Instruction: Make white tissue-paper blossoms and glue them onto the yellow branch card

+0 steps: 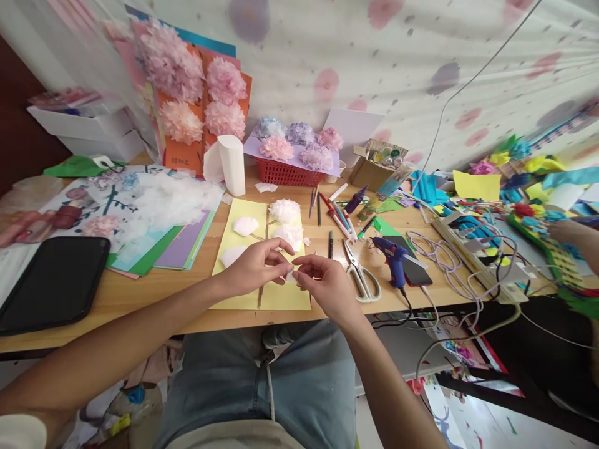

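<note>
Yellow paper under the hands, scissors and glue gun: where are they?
Yellow paper [286,297], head view: bare lower part.
Scissors [357,268], head view: near the pivot.
Glue gun [394,255], head view: blue body.

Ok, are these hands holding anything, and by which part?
Can't tell: white material shows between the left hand and right hand, but may just lie on the yellow sheet.

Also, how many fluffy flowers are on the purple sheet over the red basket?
5: at back, blue flower, violet flower, rose flower, left to right; in front, peach flower, lilac flower. Others may be hidden.
</note>
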`<control>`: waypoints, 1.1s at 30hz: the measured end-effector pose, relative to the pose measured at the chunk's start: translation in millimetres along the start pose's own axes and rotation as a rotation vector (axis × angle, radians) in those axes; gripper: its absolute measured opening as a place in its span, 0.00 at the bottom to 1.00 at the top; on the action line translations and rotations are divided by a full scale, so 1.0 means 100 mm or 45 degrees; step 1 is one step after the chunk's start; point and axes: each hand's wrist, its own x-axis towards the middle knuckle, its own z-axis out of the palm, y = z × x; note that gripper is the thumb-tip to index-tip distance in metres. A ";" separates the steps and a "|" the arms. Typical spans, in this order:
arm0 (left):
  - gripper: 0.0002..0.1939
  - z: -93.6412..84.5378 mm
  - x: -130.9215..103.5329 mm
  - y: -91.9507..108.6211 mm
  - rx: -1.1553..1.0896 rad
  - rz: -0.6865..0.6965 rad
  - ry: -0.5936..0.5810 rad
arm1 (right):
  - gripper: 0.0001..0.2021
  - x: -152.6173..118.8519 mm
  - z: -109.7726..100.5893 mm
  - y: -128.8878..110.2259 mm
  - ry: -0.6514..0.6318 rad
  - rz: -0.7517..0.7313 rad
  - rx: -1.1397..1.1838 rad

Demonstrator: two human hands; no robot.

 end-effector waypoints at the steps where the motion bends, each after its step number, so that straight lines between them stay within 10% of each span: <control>1: 0.20 0.01 0.00 0.01 -0.055 -0.024 -0.006 | 0.14 0.00 0.02 0.02 0.049 0.015 0.050; 10: 0.17 0.05 0.04 -0.03 -0.261 -0.079 0.074 | 0.11 -0.07 0.28 0.10 0.349 -0.054 0.406; 33: 0.15 0.05 0.04 -0.05 -0.298 -0.039 0.069 | 0.06 -0.10 0.17 0.20 0.171 -0.186 0.489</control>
